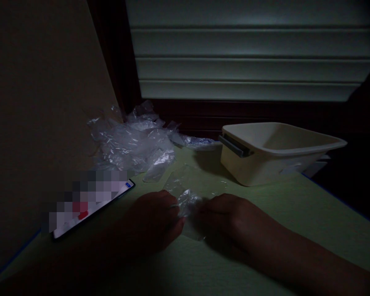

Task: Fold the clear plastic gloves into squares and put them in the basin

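A clear plastic bag [188,202] is bunched between my two hands over the green tabletop [185,271]. My left hand [156,220] is closed on the bag's left side, fingers curled inward. My right hand [226,218] pinches its right side, with the fingertips partly hidden in shadow. Flat on the table just beyond my hands lies a thin transparent sheet or bag [188,176]; I cannot tell whether it is part of the one I hold. The scene is dim, and fine detail on the plastic is hard to make out.
A heap of crumpled clear plastic bags [135,142] sits at the back left against the wall. Left of my left hand lies a phone [94,207], its screen lit and partly blurred. An open cream-coloured bin [253,164] with a dark handle stands at the back right, near the table edge.
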Demonstrator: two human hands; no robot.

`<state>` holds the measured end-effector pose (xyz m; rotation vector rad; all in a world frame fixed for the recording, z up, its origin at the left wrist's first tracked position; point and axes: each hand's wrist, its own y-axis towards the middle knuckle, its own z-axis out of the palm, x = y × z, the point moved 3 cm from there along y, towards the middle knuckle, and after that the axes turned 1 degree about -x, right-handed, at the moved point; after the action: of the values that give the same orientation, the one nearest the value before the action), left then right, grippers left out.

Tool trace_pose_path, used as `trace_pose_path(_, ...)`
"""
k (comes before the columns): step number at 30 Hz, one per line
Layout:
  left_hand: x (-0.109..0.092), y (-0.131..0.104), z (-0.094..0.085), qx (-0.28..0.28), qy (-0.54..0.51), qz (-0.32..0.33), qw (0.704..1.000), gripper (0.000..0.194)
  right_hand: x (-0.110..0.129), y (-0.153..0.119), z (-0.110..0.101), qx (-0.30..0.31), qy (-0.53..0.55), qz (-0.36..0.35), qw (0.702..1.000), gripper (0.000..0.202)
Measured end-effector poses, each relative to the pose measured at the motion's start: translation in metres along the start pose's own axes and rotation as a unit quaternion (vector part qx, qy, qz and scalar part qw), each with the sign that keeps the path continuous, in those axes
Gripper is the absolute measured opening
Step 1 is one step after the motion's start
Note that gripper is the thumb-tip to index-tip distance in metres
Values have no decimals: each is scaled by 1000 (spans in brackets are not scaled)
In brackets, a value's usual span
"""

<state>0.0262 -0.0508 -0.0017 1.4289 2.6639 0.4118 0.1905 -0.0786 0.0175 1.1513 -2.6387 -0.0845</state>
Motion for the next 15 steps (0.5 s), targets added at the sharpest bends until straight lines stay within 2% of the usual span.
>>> trace_pose_path(9, -14, -5, -8, -54, 42, 72, 995, 28, -2, 1, 9, 16, -10, -38, 999, 16)
trace_pose_path(12, -9, -3, -11, -83, 43, 47, 995, 28, -3, 0, 6, 11, 10, -37, 999, 16)
trace_pose_path(15, 1, 2, -8, -65, 26, -5, 998, 23, -4, 1, 3, -18, 12, -23, 1000, 21)
